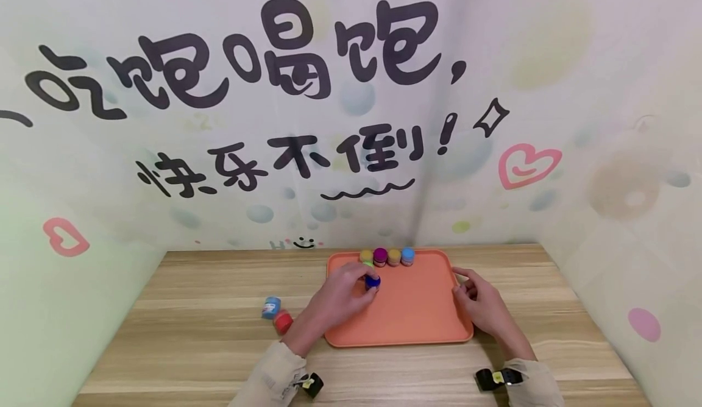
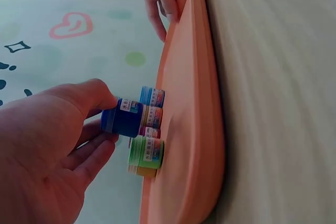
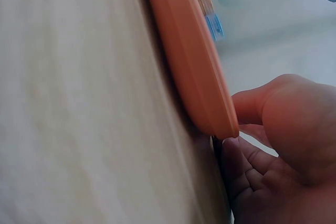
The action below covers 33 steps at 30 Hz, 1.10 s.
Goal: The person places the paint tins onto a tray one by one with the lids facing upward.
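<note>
The left hand (image 1: 344, 291) pinches a dark blue jar (image 2: 126, 117) between thumb and fingers, above the orange tray (image 1: 417, 312); a green jar (image 2: 147, 151) stands just beyond the fingertips. The right hand (image 1: 482, 304) grips the tray's rim.

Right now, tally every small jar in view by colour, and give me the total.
Dark blue jar, held in the left hand: 1
Lighter blue jars: 2, one of them off the tray
Yellow-orange jars: 2
Purple jar: 1
Green jar: 1
Red jar: 1
Total: 8
</note>
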### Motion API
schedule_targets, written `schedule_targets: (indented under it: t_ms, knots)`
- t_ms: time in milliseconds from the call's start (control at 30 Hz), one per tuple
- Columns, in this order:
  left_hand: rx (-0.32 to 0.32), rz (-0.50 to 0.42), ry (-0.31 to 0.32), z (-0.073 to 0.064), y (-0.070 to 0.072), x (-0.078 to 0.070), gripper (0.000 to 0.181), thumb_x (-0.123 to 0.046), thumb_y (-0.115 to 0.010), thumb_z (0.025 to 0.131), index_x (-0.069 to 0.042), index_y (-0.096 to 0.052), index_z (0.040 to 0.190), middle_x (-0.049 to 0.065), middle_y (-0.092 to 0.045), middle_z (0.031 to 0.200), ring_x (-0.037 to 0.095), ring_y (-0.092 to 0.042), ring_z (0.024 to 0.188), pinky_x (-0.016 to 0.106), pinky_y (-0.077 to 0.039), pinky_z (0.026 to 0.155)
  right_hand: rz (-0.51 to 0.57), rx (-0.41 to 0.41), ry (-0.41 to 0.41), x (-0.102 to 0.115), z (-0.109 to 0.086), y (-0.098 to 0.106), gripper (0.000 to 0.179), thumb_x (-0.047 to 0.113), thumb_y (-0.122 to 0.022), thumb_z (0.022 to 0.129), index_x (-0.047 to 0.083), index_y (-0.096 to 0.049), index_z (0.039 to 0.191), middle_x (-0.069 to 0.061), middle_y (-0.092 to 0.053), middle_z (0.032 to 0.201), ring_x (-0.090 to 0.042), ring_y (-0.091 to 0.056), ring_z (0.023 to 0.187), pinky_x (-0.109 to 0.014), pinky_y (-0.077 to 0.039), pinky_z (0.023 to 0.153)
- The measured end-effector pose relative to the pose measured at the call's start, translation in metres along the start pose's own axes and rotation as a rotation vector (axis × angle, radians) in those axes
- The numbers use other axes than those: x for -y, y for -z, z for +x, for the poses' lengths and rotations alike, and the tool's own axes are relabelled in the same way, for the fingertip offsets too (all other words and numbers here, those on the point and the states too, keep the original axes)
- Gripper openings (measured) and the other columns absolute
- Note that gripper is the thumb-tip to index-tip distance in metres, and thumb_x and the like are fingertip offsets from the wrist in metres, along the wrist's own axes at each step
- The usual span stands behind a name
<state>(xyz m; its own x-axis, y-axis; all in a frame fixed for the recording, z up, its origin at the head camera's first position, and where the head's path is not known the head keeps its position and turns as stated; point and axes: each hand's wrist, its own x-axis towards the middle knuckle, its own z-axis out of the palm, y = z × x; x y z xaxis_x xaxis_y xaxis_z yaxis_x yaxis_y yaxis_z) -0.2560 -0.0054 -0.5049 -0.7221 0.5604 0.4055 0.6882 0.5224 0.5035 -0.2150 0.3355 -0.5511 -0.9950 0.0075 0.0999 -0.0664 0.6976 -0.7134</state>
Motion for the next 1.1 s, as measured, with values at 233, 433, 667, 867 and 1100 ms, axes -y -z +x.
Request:
schedule_targets:
  t_ms: [233, 433, 667, 867, 1100]
  knots:
    - [0.033, 0.035, -0.059, 0.012, -0.001, 0.006, 0.018, -0.019, -0.074, 0.09, -0.015, -0.071, 0.108, -0.003, -0.072, 0.102, 0.015, -0.067, 0.094, 0.023, -0.056, 0.082, 0.003, 0.002, -0.001, 0.0, 0.0, 0.0, 0.041, 0.017, -0.059, 0.102, 0.012, -0.053, 0.142, -0.005, -0.062, 0.09, -0.011, -0.056, 0.073, -0.024, -0.048, 0.062]
    - [0.051, 0.012, -0.096, 0.02, -0.003, 0.01, 0.017, -0.017, -0.073, 0.092, -0.015, -0.071, 0.109, -0.004, -0.072, 0.104, 0.011, -0.067, 0.095, 0.028, -0.059, 0.084, -0.009, -0.008, 0.005, -0.001, 0.0, -0.001, 0.04, 0.016, -0.059, 0.101, 0.013, -0.053, 0.141, -0.004, -0.062, 0.09, -0.011, -0.056, 0.073, -0.023, -0.048, 0.063]
    - [0.043, -0.002, -0.12, 0.027, -0.007, 0.008, 0.02, -0.017, -0.072, 0.093, -0.019, -0.069, 0.112, -0.005, -0.071, 0.111, 0.01, -0.068, 0.101, 0.029, -0.06, 0.086, -0.006, -0.009, 0.004, -0.002, -0.001, 0.0, 0.04, 0.016, -0.059, 0.101, 0.013, -0.054, 0.141, -0.004, -0.062, 0.089, -0.01, -0.056, 0.073, -0.023, -0.048, 0.063]
    - [0.04, -0.013, -0.119, 0.036, -0.011, 0.009, 0.02, -0.017, -0.071, 0.093, -0.02, -0.07, 0.113, -0.005, -0.071, 0.112, 0.012, -0.069, 0.099, 0.029, -0.06, 0.084, -0.009, -0.005, -0.005, -0.001, -0.001, 0.001, 0.04, 0.017, -0.059, 0.102, 0.013, -0.053, 0.142, -0.004, -0.062, 0.09, -0.011, -0.057, 0.074, -0.024, -0.048, 0.063]
    - [0.052, 0.014, -0.087, 0.041, -0.014, 0.01, 0.023, -0.017, -0.072, 0.092, -0.016, -0.073, 0.115, -0.005, -0.069, 0.11, 0.012, -0.069, 0.096, 0.026, -0.059, 0.084, -0.009, -0.006, 0.002, 0.0, 0.0, 0.0, 0.04, 0.018, -0.06, 0.102, 0.013, -0.053, 0.141, -0.004, -0.063, 0.09, -0.011, -0.057, 0.074, -0.024, -0.047, 0.064]
